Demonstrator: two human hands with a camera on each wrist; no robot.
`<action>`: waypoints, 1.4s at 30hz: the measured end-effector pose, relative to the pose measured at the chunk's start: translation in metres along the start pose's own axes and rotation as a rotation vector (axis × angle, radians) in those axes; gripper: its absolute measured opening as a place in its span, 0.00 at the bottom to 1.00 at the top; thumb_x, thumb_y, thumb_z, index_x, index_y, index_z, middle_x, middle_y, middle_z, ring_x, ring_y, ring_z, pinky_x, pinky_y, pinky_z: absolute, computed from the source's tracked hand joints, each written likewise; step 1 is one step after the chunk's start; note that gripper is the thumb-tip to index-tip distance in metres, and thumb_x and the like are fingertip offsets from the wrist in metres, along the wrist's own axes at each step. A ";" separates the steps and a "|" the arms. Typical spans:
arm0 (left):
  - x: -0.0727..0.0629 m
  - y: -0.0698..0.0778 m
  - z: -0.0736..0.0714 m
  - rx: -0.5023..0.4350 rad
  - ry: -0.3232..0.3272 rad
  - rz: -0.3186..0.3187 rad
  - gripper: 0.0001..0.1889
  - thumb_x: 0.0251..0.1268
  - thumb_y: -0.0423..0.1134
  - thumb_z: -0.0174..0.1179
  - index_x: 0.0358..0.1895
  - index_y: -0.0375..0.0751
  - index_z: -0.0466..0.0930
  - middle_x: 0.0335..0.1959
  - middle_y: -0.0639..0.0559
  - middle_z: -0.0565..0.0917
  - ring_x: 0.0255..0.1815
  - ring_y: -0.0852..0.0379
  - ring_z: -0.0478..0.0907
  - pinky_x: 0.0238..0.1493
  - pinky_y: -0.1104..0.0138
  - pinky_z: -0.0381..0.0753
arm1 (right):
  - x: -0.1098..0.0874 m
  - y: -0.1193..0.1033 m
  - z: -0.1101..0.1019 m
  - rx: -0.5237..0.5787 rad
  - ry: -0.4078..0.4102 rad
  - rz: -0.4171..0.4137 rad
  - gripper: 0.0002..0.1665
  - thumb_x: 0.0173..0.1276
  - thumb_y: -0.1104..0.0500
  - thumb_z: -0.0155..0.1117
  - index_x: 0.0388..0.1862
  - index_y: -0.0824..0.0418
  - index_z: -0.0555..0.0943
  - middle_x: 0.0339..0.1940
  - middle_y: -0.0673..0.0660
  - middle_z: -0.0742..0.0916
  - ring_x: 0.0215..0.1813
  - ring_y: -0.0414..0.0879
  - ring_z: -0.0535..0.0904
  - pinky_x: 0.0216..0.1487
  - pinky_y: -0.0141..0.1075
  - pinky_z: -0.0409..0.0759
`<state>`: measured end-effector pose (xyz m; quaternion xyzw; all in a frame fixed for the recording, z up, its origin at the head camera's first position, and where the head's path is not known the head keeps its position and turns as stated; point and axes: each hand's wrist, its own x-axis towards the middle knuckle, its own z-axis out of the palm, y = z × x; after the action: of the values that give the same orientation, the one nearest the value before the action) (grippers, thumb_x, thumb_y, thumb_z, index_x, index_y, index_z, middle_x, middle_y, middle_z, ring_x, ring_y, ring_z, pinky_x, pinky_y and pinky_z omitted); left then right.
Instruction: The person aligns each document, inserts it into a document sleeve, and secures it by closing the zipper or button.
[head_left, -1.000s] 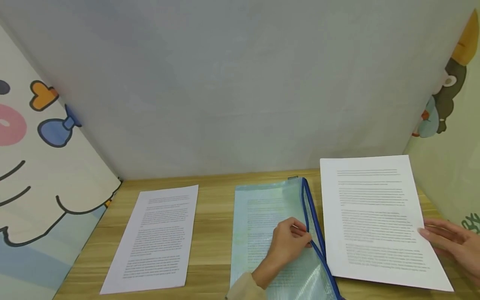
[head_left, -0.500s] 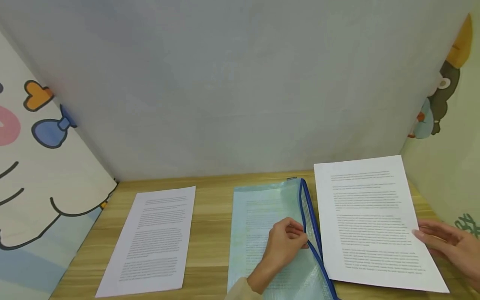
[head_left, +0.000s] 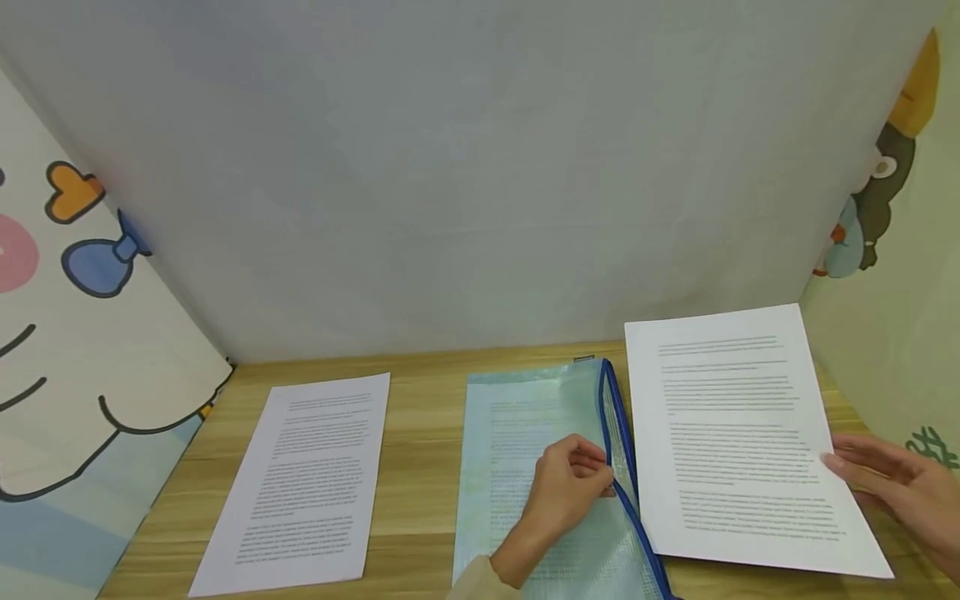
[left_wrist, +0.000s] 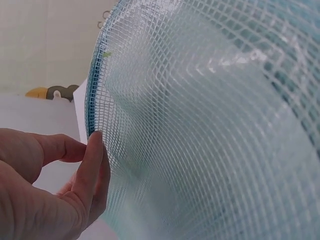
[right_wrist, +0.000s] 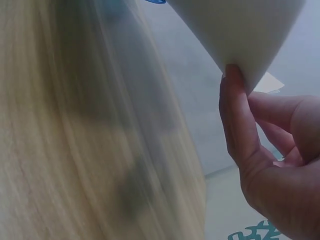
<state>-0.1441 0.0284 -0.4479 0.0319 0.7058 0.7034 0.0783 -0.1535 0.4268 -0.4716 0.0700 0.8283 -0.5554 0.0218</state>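
A pale blue mesh zip pouch (head_left: 517, 433) with dark blue edging lies on the table, a printed sheet showing through it. My left hand (head_left: 566, 492) pinches the pouch's edge between thumb and fingers and holds the opening apart; the left wrist view shows the fingertips on the mesh (left_wrist: 165, 120) rim. To the right, my right hand (head_left: 896, 487) pinches the right edge of a white printed sheet (head_left: 738, 442), thumb on top. That sheet is raised off the table, its left edge beside the pouch's opening. From below, the right wrist view shows fingers under the paper (right_wrist: 235, 35).
Another printed sheet (head_left: 300, 483) lies flat on the wooden table (head_left: 420, 467) at the left. A grey wall (head_left: 480, 183) stands behind the table. Panels with cartoon drawings (head_left: 97, 267) border the left side and the right.
The view has turned slightly to the right, so everything sits a little further left. The right hand's sheet has shifted slightly relative to the pouch. Both hands keep their holds.
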 end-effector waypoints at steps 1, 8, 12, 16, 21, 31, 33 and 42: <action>0.000 0.000 0.000 0.001 0.002 0.003 0.07 0.57 0.20 0.59 0.39 0.29 0.81 0.29 0.51 0.82 0.26 0.62 0.82 0.33 0.64 0.88 | 0.000 -0.001 0.000 -0.002 -0.005 0.003 0.16 0.73 0.56 0.69 0.45 0.29 0.81 0.40 0.23 0.82 0.39 0.25 0.81 0.34 0.31 0.85; 0.000 0.002 0.001 0.021 0.019 0.023 0.07 0.57 0.21 0.59 0.38 0.29 0.81 0.29 0.51 0.82 0.25 0.63 0.82 0.31 0.66 0.88 | 0.000 -0.006 0.002 -0.093 -0.053 0.055 0.13 0.73 0.47 0.68 0.54 0.42 0.84 0.40 0.26 0.81 0.39 0.29 0.82 0.37 0.35 0.86; 0.000 0.003 0.002 0.023 0.030 0.026 0.07 0.57 0.21 0.60 0.38 0.29 0.81 0.29 0.51 0.81 0.25 0.62 0.82 0.31 0.67 0.87 | 0.002 -0.010 0.003 -0.128 -0.077 0.074 0.31 0.74 0.46 0.67 0.66 0.65 0.78 0.43 0.33 0.83 0.39 0.30 0.82 0.38 0.35 0.86; 0.000 0.003 0.003 0.023 0.049 0.029 0.07 0.57 0.21 0.60 0.38 0.29 0.81 0.29 0.51 0.81 0.25 0.63 0.82 0.30 0.67 0.87 | 0.001 -0.010 0.005 -0.170 -0.077 0.097 0.42 0.73 0.44 0.67 0.69 0.76 0.70 0.45 0.40 0.85 0.39 0.30 0.82 0.39 0.35 0.87; 0.000 0.004 0.004 0.026 0.072 0.035 0.07 0.56 0.21 0.61 0.38 0.30 0.82 0.29 0.52 0.82 0.25 0.62 0.83 0.30 0.68 0.87 | -0.001 -0.010 0.005 -0.181 -0.077 0.114 0.45 0.73 0.44 0.68 0.70 0.79 0.68 0.46 0.48 0.86 0.38 0.32 0.83 0.39 0.35 0.87; 0.002 0.002 0.006 0.050 0.101 0.034 0.07 0.55 0.22 0.62 0.37 0.31 0.82 0.27 0.53 0.82 0.23 0.61 0.84 0.29 0.67 0.87 | -0.004 -0.014 0.003 -0.178 -0.079 0.078 0.40 0.74 0.50 0.68 0.67 0.82 0.69 0.45 0.46 0.86 0.38 0.34 0.84 0.38 0.36 0.87; 0.003 0.001 0.007 0.054 0.109 0.038 0.07 0.54 0.21 0.62 0.37 0.31 0.82 0.27 0.53 0.82 0.23 0.62 0.83 0.28 0.69 0.86 | -0.004 -0.014 0.002 -0.185 -0.079 0.057 0.38 0.75 0.53 0.68 0.66 0.83 0.69 0.45 0.48 0.87 0.37 0.34 0.84 0.37 0.36 0.87; 0.005 -0.001 0.009 0.050 0.103 0.058 0.07 0.54 0.21 0.60 0.36 0.30 0.81 0.26 0.54 0.81 0.22 0.64 0.81 0.27 0.70 0.85 | -0.002 -0.018 0.000 -0.184 -0.110 0.036 0.35 0.74 0.56 0.68 0.64 0.85 0.71 0.46 0.57 0.90 0.37 0.39 0.87 0.37 0.38 0.88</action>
<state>-0.1479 0.0379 -0.4492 0.0183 0.7250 0.6882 0.0206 -0.1536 0.4200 -0.4545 0.0520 0.8720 -0.4795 0.0838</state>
